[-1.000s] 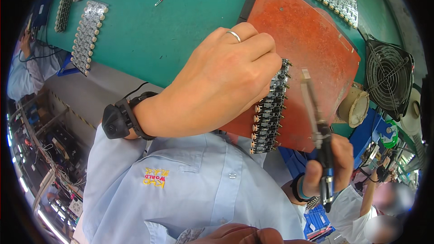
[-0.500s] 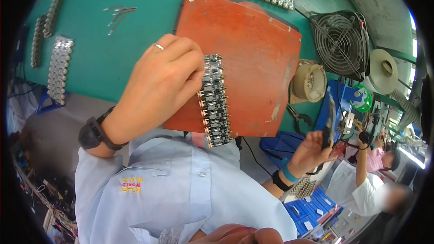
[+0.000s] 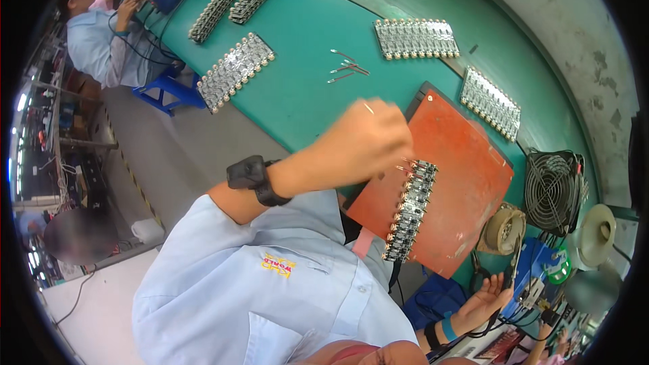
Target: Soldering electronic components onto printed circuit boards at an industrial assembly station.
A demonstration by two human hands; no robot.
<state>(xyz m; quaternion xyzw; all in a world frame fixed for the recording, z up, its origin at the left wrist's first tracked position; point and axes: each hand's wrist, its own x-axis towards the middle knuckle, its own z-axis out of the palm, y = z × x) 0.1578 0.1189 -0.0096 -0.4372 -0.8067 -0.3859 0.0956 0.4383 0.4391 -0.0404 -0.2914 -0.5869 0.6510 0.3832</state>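
Note:
My left hand [image 3: 375,138] is closed in a loose fist over the upper left of an orange-red board [image 3: 466,176]. Its fingertips are turned away, so I cannot make out what is in them. Just below it, a long strip-shaped circuit board [image 3: 411,213] lies along the left part of the orange-red board. Thin reddish wire ends [image 3: 405,165] show at the strip's upper end, beside the hand. At the lower right, my right hand [image 3: 483,304], palm up, grips a slim long tool [image 3: 516,263] with a dark handle.
Several short wires [image 3: 348,67] lie on the green table [image 3: 304,27]. More circuit board strips [image 3: 236,71] are spread around it. At right stand a fan [image 3: 554,186], a round tan container [image 3: 501,230] and dark-handled pliers [image 3: 478,274]. A person [image 3: 98,44] works at the far left.
The view has swung left, bringing the far-left person and more table into sight. My left hand has lifted slightly off the strip's upper end. My right hand still has the tool.

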